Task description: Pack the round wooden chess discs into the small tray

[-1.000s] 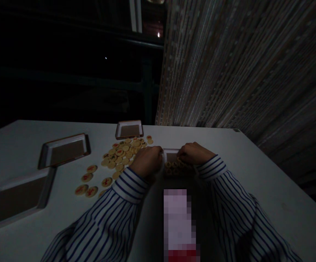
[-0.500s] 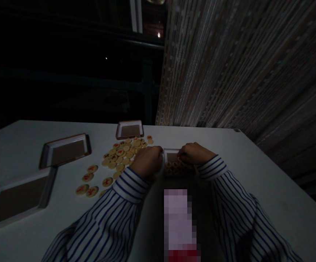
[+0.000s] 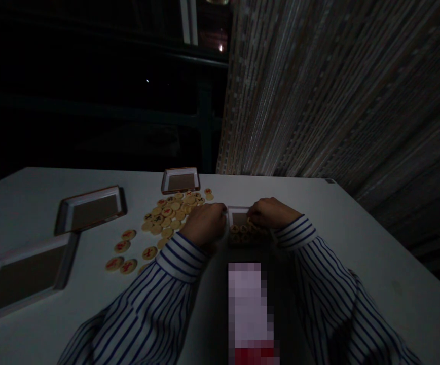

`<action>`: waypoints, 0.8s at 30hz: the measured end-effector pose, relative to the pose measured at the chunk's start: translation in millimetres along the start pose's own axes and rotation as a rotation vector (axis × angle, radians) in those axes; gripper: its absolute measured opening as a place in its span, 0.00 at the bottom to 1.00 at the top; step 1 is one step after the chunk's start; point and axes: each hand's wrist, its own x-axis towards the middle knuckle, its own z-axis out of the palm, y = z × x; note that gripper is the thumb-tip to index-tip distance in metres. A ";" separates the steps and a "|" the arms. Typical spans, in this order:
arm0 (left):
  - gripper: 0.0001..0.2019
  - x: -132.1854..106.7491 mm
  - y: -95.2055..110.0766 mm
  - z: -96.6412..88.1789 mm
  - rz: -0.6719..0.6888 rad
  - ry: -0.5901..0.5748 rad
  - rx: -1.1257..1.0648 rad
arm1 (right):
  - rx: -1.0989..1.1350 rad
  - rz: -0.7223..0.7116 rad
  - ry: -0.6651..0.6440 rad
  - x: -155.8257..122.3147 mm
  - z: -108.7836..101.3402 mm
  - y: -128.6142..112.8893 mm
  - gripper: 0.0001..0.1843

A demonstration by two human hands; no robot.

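Everything I see is very dim and grainy. The white table (image 3: pixel 357 243) catches what little light there is and reads as dull grey. Beyond it, far left, the room is almost black, broken only by one small lamp glow (image 3: pixel 220 48). The ribbed wall (image 3: pixel 337 101) on the right shows as noisy streaks that fan out, bent by the wide lens. My left hand (image 3: pixel 205 223) and right hand (image 3: pixel 269 213) shade the small tray (image 3: pixel 239 210) between them, so its contents are murky; the loose discs (image 3: pixel 169 213) left of it are easier to read. Near me a pixelated block (image 3: pixel 248 309) covers the middle, and my sleeves (image 3: pixel 167 304) stretch toward the edges.
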 end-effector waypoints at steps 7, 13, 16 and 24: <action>0.17 0.3 -3.0 -7.2 -0.016 0.069 -0.025 | -0.015 0.029 0.191 -16.2 -20.2 10.2 0.14; 0.17 -0.3 -7.7 -14.9 -0.023 0.145 -0.047 | -0.015 0.078 0.234 -26.9 -32.3 10.6 0.15; 0.17 -1.4 -8.8 -19.4 -0.025 0.150 -0.063 | -0.010 0.081 0.191 -25.9 -32.1 9.1 0.14; 0.18 -5.1 -17.2 -39.6 -0.060 0.196 -0.130 | -0.026 0.089 0.206 -25.0 -32.8 5.4 0.14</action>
